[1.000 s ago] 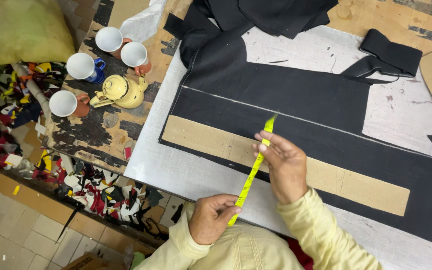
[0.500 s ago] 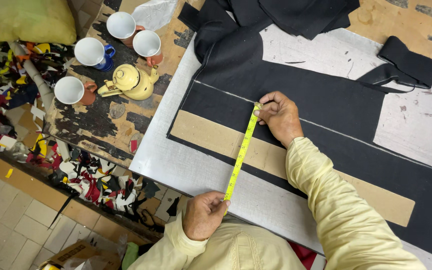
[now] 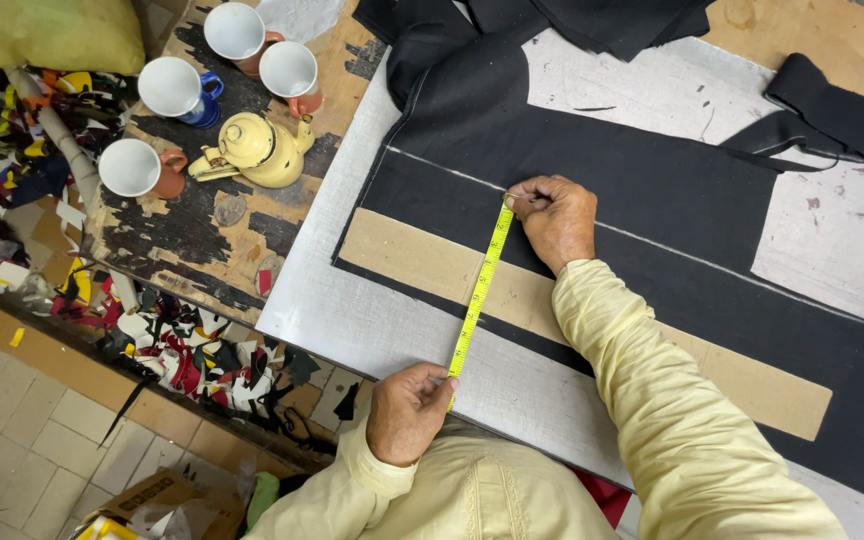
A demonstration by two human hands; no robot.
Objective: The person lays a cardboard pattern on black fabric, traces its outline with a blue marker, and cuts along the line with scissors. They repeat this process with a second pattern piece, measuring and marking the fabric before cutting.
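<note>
Tape measure (image 3: 478, 292), yellow, runs taut across the black cloth (image 3: 652, 200) and the brown cardboard strip (image 3: 412, 262) on the grey tabletop (image 3: 352, 320). Head view: the right hand (image 3: 555, 218) pinches the far end of the tape with a closed grip against the white chalk line (image 3: 672, 245) on the cloth. The left hand (image 3: 407, 412) holds the near end in a closed grip at the near edge of the tabletop. Far left, a yellow teapot (image 3: 257, 150) stands among four cups (image 3: 174, 88) on a worn wooden board (image 3: 202, 225).
</note>
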